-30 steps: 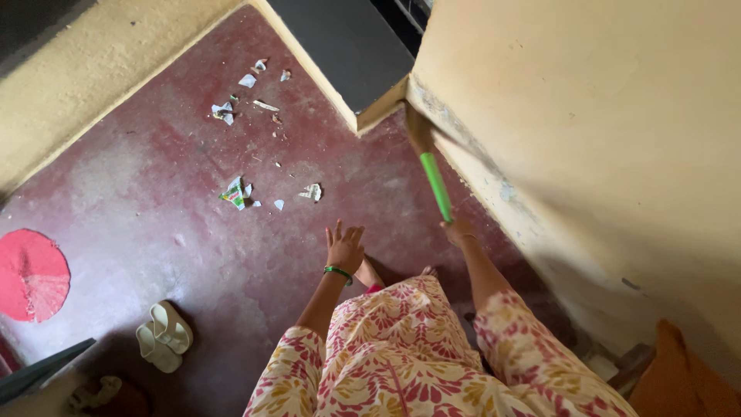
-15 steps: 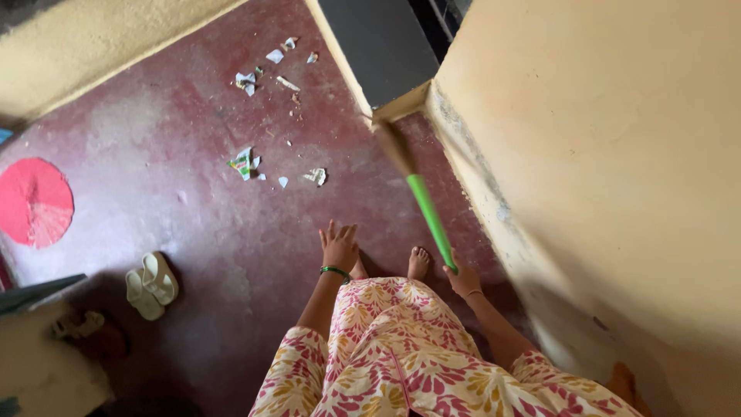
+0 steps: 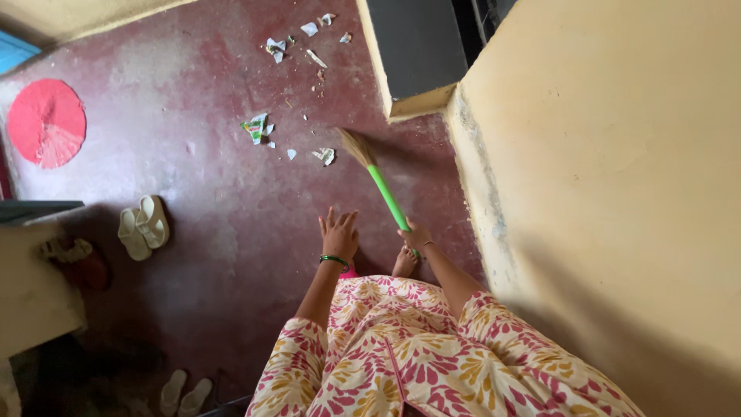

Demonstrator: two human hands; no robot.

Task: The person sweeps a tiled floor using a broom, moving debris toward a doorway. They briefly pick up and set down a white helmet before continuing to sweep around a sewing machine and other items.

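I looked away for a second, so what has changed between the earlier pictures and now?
The right hand has swung the green-handled straw broom from the yellow wall's base leftward, its bristles now beside the torn paper scraps. The grip is unchanged; the left hand remains open and empty, and the scraps lie unmoved.

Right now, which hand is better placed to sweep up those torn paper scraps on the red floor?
The right hand: it already grips the green broom, whose bristles sit just beside the nearest paper scraps. The left hand is open and holds nothing.
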